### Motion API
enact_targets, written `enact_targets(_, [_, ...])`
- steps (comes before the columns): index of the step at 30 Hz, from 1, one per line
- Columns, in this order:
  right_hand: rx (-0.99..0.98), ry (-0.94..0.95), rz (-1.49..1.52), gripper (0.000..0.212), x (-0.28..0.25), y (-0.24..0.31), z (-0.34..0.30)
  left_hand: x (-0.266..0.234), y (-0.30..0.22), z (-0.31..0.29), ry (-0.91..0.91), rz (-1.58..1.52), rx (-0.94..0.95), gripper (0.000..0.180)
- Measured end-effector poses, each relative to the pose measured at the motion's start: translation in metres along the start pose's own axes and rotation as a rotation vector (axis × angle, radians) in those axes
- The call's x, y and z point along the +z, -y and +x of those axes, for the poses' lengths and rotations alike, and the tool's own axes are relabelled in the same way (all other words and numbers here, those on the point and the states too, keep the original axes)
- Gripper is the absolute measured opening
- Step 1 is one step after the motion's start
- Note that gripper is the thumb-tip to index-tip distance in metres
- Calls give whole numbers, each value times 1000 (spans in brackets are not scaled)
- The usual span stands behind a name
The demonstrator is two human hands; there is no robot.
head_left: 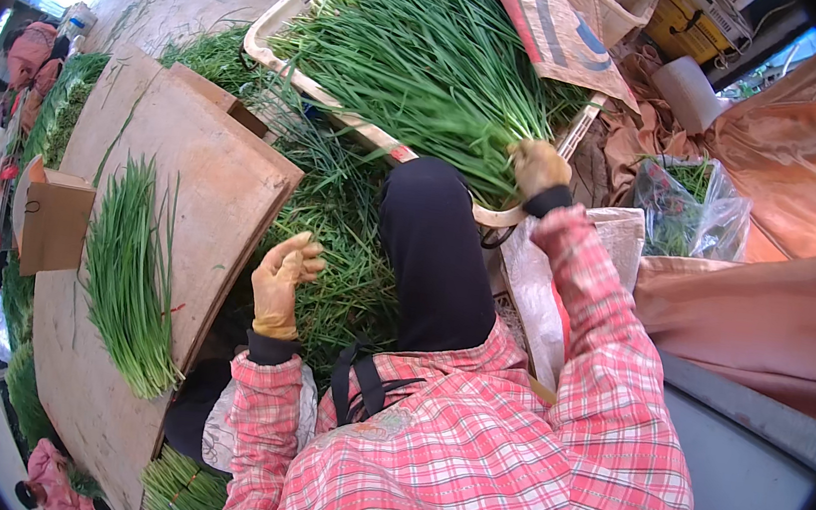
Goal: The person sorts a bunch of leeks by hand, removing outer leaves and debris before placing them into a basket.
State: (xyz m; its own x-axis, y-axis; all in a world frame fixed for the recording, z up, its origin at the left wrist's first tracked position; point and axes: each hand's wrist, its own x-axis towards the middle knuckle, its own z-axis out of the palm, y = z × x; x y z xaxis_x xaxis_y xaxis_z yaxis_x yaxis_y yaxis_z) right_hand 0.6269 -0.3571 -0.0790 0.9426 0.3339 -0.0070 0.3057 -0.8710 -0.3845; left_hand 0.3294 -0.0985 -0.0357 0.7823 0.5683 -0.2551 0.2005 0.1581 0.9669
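A pale crate (265,25) in front of me is heaped with long green garlic chives (422,40). At its near right corner my right hand (538,169), in a yellowish glove, is closed on the pale stem ends of some garlic chives; their leaves are blurred. My left hand (284,281), gloved too, hovers over loose green leaves (350,279) beside my knee. Its fingers are loosely bent and apart, with nothing seen in them. To the left, a bundle of garlic chives (131,274) with a red tie lies on a wooden board (226,174).
A printed sack (559,31) lies over the crate's far right side. Right of the crate are a clear plastic bag (690,207) with greens and an orange tarp (791,158). A cardboard box (58,220) stands by the board's left edge. Another person (58,485) is at the lower left.
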Motion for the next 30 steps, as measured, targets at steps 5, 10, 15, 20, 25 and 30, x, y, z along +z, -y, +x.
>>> enact_targets(5, [6, 73, 31, 26, -7, -17, 28, -19, 39, -35, -135, -28, -91, 29])
enact_targets(10, [-289, -65, 201, 41, -22, -36, 9, -38, 90, -67, -197, -115, -180, 31])
enact_targets(15, [-207, 81, -109, 40, -52, -16, -42, -31, 107, -76, -199, -159, -237, 33])
enact_targets(20, [-295, -68, -148, 12, 5, -23, -39, -12, 105, -75, -153, -130, -288, 29])
enact_targets(25, [-234, 332, -224, 27, -19, 3, -23, -12, 105, -74, -179, -140, -284, 28])
enact_targets(30, [-192, 106, -137, 62, -73, 6, 4, -23, 120, -80, -237, -128, -308, 28])
